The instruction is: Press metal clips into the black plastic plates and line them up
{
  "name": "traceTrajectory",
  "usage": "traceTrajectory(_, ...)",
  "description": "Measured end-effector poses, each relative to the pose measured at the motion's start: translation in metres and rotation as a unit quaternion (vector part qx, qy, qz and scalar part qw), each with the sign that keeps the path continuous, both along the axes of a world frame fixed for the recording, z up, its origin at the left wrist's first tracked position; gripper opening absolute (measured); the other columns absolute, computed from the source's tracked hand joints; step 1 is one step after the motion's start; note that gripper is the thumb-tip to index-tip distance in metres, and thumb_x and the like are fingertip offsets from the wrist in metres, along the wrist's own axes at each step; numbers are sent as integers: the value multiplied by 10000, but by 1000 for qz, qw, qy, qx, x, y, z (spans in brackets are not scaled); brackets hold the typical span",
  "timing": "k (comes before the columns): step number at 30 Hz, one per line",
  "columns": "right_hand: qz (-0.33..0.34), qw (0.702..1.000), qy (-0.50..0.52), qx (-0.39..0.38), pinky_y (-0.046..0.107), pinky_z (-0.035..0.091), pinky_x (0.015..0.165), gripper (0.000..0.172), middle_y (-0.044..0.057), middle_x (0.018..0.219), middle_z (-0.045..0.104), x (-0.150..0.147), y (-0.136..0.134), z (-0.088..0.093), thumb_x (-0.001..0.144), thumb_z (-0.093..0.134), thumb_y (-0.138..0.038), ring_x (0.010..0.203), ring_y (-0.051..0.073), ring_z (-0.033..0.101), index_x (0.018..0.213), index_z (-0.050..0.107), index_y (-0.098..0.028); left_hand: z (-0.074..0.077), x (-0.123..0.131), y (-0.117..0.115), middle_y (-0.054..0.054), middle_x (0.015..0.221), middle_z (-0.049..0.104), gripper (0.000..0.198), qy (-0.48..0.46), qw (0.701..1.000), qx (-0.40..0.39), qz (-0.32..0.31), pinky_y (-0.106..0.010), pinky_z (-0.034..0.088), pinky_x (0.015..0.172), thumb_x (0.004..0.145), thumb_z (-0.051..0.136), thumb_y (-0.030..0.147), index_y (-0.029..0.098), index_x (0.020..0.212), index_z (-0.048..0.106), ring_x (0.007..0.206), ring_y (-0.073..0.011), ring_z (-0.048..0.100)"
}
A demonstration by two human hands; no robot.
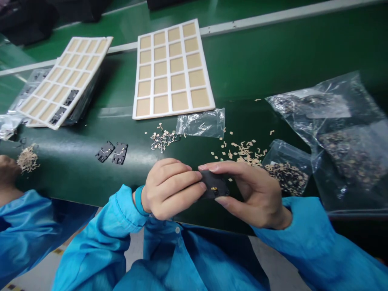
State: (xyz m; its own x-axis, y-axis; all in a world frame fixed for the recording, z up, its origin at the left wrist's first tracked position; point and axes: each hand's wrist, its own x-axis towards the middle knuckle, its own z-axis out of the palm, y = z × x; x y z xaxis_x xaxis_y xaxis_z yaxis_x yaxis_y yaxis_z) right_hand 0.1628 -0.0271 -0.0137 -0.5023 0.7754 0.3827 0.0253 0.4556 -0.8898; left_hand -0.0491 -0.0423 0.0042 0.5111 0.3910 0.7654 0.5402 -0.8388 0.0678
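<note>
Between my two hands is a flat black plastic part with a small gold-coloured spot near its lower right. My left hand closes its fingers over the part's left side, hiding that end. Thumb and fingers of my right hand grip its right side at the top and bottom edges. Just beyond my hands lie a pile of tiny silvery and tan pieces and a looser scatter of tan pieces. Two similar black parts lie side by side on the green table, left of my left hand.
A white gridded tray lies ahead; another gridded tray rests tilted on a stack at left, with black parts in some cells. Clear bags of small pieces are at right, a flat clear bag ahead. A co-worker's hand is at far left.
</note>
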Motion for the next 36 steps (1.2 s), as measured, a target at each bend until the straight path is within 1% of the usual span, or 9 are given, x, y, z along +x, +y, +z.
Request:
traceTrajectory(6, 0, 1000, 1, 16, 377, 569, 905, 456, 47, 1165, 691, 0, -1, 0, 784, 682, -167, 1043, 239, 672, 1211, 571, -284, 4, -1, -1, -77, 832, 734, 99, 26, 1000, -10, -4, -325, 595, 742, 871, 579, 154, 106, 898, 661, 821, -179, 659)
traceTrajectory(12, -1, 1000, 12, 23, 371, 556, 929, 464, 55, 1184, 680, 1, -1, -1, 787, 678, -157, 1070, 227, 659, 1219, 559, -278, 5, -5, 0, -73, 830, 731, 129, 26, 1000, 3, 7, -333, 592, 761, 899, 529, 158, 114, 910, 650, 831, -179, 662)
traceTrajectory(17, 10, 999, 14, 43, 361, 557, 922, 477, 71, 1186, 677, 0, -1, -1, 783, 672, -141, 1073, 220, 657, 1228, 549, -264, -3, -1, -2, -34, 846, 738, 159, 7, 998, 56, 8, -310, 569, 775, 910, 516, 149, 148, 851, 663, 827, -153, 641)
traceTrajectory(19, 10, 999, 12, 50, 349, 552, 928, 473, 75, 1190, 675, 0, -1, -2, 786, 670, -139, 1083, 215, 653, 1227, 545, -256, -7, 0, -2, -12, 862, 739, 174, 10, 998, 58, 15, -301, 558, 791, 917, 510, 157, 168, 854, 672, 838, -141, 635)
traceTrajectory(23, 8, 998, 7, 57, 330, 549, 927, 447, 81, 1190, 675, 1, -1, -1, 791, 670, -145, 1090, 211, 652, 1208, 545, -244, -10, -3, -5, -54, 888, 737, 152, 3, 999, 46, 18, -344, 538, 838, 905, 537, 179, 140, 894, 684, 879, -173, 628)
traceTrajectory(26, 11, 997, 12, 71, 327, 553, 922, 426, 89, 1179, 679, 1, -1, 0, 801, 659, -140, 1085, 210, 655, 1202, 544, -225, -10, -7, -5, -77, 926, 738, 199, 15, 999, 36, 24, -367, 528, 863, 926, 512, 229, 127, 946, 682, 925, -192, 624)
traceTrajectory(29, 13, 997, 20, 76, 323, 550, 929, 418, 94, 1175, 679, 1, 0, -1, 806, 657, -140, 1081, 206, 656, 1201, 546, -216, -9, -9, -1, -106, 902, 734, 249, 19, 999, 29, 20, -354, 539, 801, 948, 474, 255, 100, 950, 668, 890, -201, 640)
traceTrajectory(32, -10, 998, 9, 61, 327, 550, 927, 394, 76, 1173, 682, 0, 2, -6, 818, 656, -159, 1059, 206, 663, 1192, 561, -236, -9, -5, 5, -139, 875, 726, 256, 22, 1000, 6, 2, -293, 542, 681, 958, 426, 201, 64, 943, 642, 807, -186, 661)
traceTrajectory(36, -49, 996, -55, 43, 290, 582, 833, 267, 41, 1076, 717, -3, 7, -14, 873, 616, -243, 950, 191, 696, 1139, 614, -252, -13, 2, 10, -111, 840, 723, 285, 25, 999, -23, 24, -256, 524, 600, 976, 334, 181, 99, 945, 605, 695, -146, 654)
